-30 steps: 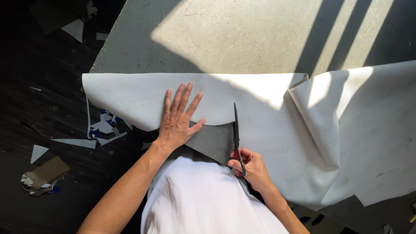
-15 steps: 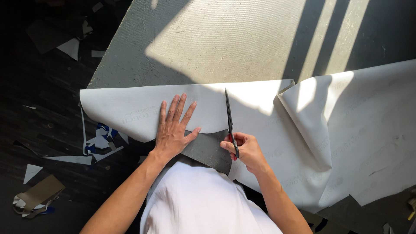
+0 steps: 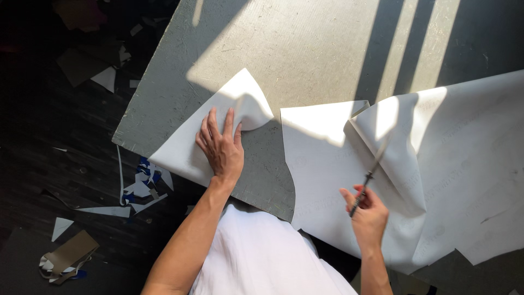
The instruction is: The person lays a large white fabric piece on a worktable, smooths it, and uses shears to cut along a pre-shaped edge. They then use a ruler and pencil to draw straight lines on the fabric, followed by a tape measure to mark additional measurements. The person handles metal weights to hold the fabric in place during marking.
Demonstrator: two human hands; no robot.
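Observation:
My left hand (image 3: 221, 146) lies flat on a cut-off piece of white sheet (image 3: 188, 150) at the table's left front corner; the piece's far corner curls upward. My right hand (image 3: 368, 216) grips a pair of red-handled scissors (image 3: 370, 176), blades pointing up and away, held over the large white sheet (image 3: 464, 164). That big sheet covers the right side of the table and has a folded flap in its middle. A bare strip of table separates the two pieces.
The grey table (image 3: 305, 49) has sunlit bands across its top. On the dark floor to the left lie paper scraps (image 3: 136, 188), white offcuts (image 3: 103, 77) and a brown cardboard bit (image 3: 68, 254). My white shirt (image 3: 262, 257) fills the bottom centre.
The sheet is now in two pieces. My left hand has slid the cut piece leftward, and my right hand has swung the scissors to the right, away from the cut line.

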